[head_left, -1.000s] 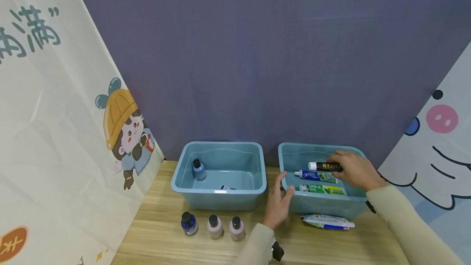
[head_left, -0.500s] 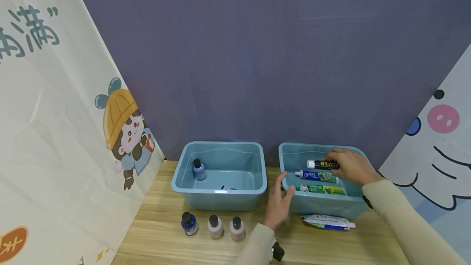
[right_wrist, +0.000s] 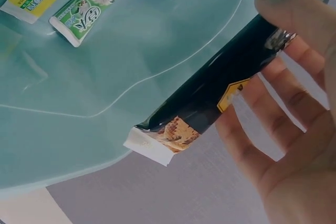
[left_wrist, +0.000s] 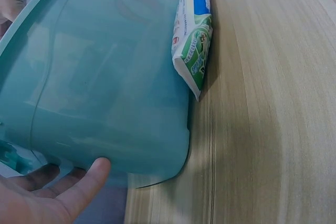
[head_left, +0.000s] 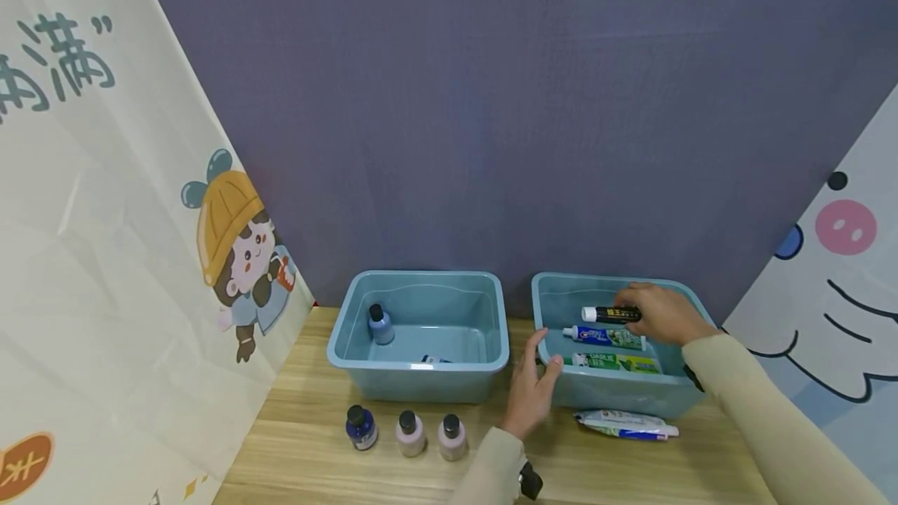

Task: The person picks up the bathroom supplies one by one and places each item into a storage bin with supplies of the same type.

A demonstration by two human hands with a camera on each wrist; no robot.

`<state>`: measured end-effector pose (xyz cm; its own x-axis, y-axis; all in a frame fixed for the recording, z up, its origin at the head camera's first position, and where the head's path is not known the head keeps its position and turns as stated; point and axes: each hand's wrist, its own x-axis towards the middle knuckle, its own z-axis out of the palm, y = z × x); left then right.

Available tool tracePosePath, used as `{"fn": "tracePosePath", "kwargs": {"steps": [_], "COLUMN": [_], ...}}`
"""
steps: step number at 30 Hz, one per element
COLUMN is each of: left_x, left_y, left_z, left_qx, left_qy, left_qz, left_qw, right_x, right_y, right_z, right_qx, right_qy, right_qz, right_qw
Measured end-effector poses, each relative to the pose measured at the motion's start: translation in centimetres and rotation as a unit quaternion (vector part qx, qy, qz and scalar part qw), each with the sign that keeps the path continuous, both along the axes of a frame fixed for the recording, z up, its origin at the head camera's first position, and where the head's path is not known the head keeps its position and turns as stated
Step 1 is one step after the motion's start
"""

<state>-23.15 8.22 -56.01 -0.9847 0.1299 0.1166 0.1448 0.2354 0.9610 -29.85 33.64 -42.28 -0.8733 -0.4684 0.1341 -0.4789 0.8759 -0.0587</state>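
black toothpaste tube held over the right bin

at left, a white wall panel (head_left: 91, 256) shows a printed cartoon child in a yellow hat. a dull purple cloth (head_left: 449, 115) covers the far wall. on the pale wood-grain table (head_left: 281, 443), the left blue bin (head_left: 421, 384) holds a black-capped blue bottle (head_left: 382, 330); near it stand a dark blue bottle (head_left: 362, 433) and two pink bottles (head_left: 411, 443). the left hand (head_left: 528, 396), thumb and fingers apart, touches the near left corner of the right blue bin (head_left: 624, 392). inside lie a blue-and-green tube (head_left: 610, 337) and a darlie tube (head_left: 610, 361). above them the right hand (head_left: 659, 314) is clamped on the black toothpaste tube (head_left: 612, 315), white cap leftward. a white, blue and green tube (head_left: 624, 424) lies just near of that bin. at far right, a pale panel (head_left: 814, 310) carries a pink snout.
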Motion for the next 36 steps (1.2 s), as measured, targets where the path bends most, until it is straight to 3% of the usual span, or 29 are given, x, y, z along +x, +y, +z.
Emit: {"fn": "tracePosePath", "kwargs": {"steps": [23, 36], "left_x": [-0.2, -0.3], "left_y": [0.1, 0.0], "left_z": [-0.2, -0.1], "left_qx": [0.001, 0.003], "left_qy": [-0.007, 0.004], "left_qz": [-0.001, -0.009], "left_qw": [1.0000, 0.9999], "right_x": [-2.8, -4.0], "right_y": [0.4, 0.4], "right_z": [-1.9, -2.7], "right_qx": [-0.020, -0.015], "right_qy": [-0.092, -0.129], "right_qz": [-0.052, -0.055], "right_qw": [0.994, 0.990]}}
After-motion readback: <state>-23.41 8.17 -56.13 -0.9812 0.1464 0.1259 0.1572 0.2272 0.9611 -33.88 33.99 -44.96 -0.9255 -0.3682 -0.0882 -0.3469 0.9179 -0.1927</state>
